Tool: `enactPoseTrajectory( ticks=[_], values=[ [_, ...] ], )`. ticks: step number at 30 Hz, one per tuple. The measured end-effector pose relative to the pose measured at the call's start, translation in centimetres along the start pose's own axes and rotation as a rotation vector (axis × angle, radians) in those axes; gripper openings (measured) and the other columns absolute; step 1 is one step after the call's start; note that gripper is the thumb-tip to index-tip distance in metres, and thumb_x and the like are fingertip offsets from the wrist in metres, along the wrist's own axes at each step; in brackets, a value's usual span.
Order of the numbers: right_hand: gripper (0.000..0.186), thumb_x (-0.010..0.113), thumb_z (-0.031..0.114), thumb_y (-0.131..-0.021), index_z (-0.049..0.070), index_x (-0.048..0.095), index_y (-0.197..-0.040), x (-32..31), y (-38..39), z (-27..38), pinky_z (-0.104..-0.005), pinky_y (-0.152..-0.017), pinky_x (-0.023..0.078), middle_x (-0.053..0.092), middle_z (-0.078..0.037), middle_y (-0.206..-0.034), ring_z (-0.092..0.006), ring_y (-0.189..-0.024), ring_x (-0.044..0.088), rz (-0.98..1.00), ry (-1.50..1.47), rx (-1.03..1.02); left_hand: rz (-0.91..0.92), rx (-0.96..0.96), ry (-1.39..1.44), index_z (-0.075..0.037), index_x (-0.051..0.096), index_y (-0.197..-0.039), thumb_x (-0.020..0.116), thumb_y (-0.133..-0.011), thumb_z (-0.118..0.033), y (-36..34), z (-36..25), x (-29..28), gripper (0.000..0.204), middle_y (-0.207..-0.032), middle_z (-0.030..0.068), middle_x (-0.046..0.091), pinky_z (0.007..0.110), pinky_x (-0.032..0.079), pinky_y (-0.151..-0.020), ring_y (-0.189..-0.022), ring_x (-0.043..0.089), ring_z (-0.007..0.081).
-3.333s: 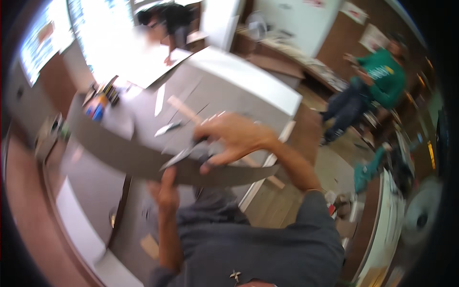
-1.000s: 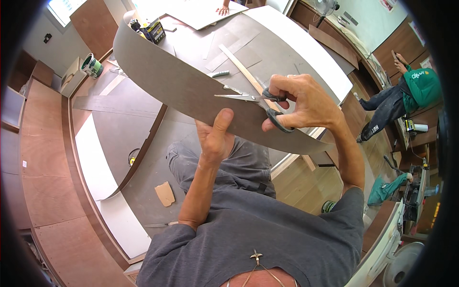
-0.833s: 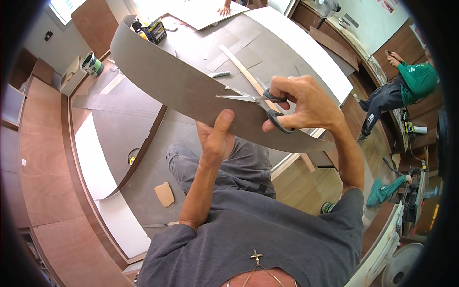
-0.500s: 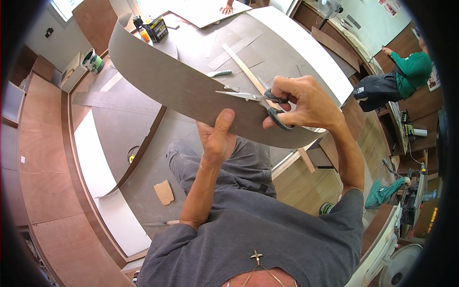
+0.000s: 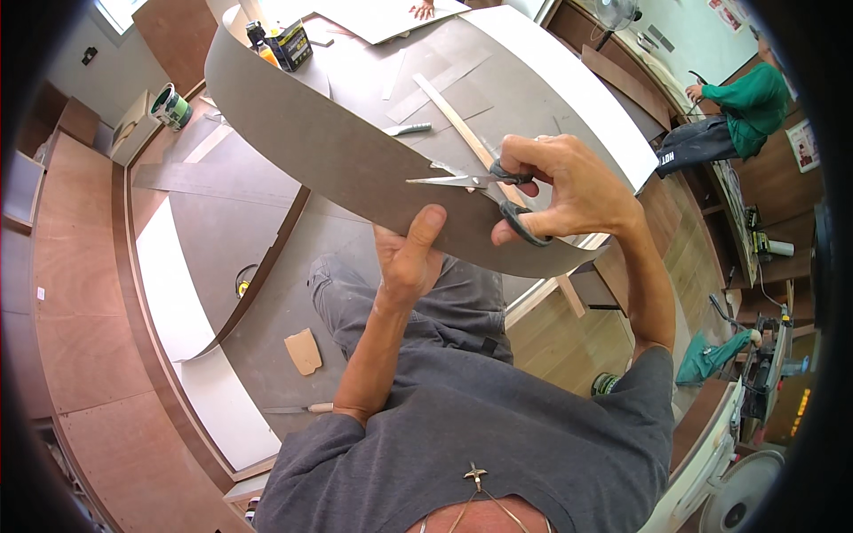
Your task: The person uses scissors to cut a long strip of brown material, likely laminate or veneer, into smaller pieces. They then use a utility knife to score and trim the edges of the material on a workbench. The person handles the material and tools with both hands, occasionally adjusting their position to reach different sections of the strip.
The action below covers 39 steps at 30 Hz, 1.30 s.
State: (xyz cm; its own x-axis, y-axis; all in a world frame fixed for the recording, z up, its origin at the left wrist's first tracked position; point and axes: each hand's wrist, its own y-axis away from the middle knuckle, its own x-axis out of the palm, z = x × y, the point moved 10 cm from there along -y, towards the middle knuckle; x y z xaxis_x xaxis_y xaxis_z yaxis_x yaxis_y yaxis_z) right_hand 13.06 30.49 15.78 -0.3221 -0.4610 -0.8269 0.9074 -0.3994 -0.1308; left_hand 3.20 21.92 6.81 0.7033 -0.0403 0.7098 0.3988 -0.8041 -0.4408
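A long, curved strip of grey-brown laminate sheet (image 5: 329, 160) stretches across my front, bowing up at its far left end. My left hand (image 5: 410, 253) grips its lower edge, thumb on top and the fingers hidden underneath. In my right hand (image 5: 573, 191) is a pair of scissors (image 5: 480, 182) with black handles, fingers through the loops. Their blades lie at the upper edge of the strip, where a small ragged sliver curls up. My thumb and the blades are a short way apart.
A large grey work surface (image 5: 524, 80) carries offcuts, a wooden batten (image 5: 453, 115), a grey-handled knife (image 5: 407, 129) and a black box (image 5: 290, 44). Another bent strip (image 5: 258, 284) stands at left by a tape measure (image 5: 243, 286). A person in green (image 5: 751, 107) is at the right; another person's hand (image 5: 421, 11) shows at the far edge.
The scissors' blades have opened slightly wider, and the strip has shifted a little. The person in green has straightened up and moved somewhat.
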Motion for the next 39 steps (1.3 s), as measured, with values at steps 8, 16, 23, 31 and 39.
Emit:
enactPoseTrajectory(
  ticks=[8,16,23,31,39],
  values=[
    [0.055,0.084,0.043,-0.061,0.007,0.044,-0.069,0.0,0.1,-0.1,-0.0327,-0.047,0.033,0.043,-0.003,-0.053,-0.0175,-0.048,0.042,-0.032,-0.025,0.008,-0.036,0.018,0.015,-0.004,0.046,-0.130,0.057,-0.094,-0.005,0.1,0.1,0.1,0.038,-0.119,0.0098,0.058,0.037,0.048,-0.096,-0.109,0.058,0.0197],
    [0.055,0.090,0.036,-0.059,0.009,0.043,-0.067,0.1,0.4,-0.7,-0.0254,-0.046,0.027,0.042,0.004,-0.055,-0.0074,-0.051,0.037,-0.076,-0.054,-0.014,-0.057,0.004,0.001,-0.003,0.048,-0.128,0.058,-0.094,-0.006,0.0,0.1,-0.1,0.036,-0.116,0.0113,0.060,0.037,0.049,-0.095,-0.107,0.059,0.0205],
    [0.056,0.090,0.036,-0.059,0.008,0.043,-0.069,0.3,0.4,-1.1,-0.0254,-0.046,0.027,0.041,0.003,-0.057,-0.0078,-0.052,0.035,-0.039,-0.067,0.017,-0.035,-0.001,-0.005,-0.002,0.048,-0.127,0.057,-0.094,-0.005,0.3,0.3,-0.2,0.035,-0.117,0.0114,0.060,0.037,0.049,-0.094,-0.108,0.059,0.0206],
    [0.056,0.088,0.038,-0.058,0.007,0.043,-0.070,0.3,0.4,-0.7,-0.0270,-0.048,0.026,0.038,0.002,-0.058,-0.0089,-0.054,0.035,-0.002,-0.059,-0.001,-0.011,0.000,0.009,0.000,0.052,-0.124,0.055,-0.094,0.001,0.6,0.8,-0.1,0.030,-0.117,0.0108,0.061,0.034,0.048,-0.095,-0.108,0.059,0.0187],
    [0.055,0.090,0.035,-0.059,0.009,0.042,-0.068,0.5,0.7,-1.3,-0.0252,-0.047,0.025,0.040,0.003,-0.057,-0.0069,-0.052,0.035,-0.040,-0.074,0.005,-0.008,0.010,-0.007,-0.001,0.050,-0.126,0.055,-0.094,0.000,0.6,0.6,0.3,0.032,-0.118,0.0118,0.060,0.036,0.048,-0.096,-0.108,0.059,0.0201]
  ],
)
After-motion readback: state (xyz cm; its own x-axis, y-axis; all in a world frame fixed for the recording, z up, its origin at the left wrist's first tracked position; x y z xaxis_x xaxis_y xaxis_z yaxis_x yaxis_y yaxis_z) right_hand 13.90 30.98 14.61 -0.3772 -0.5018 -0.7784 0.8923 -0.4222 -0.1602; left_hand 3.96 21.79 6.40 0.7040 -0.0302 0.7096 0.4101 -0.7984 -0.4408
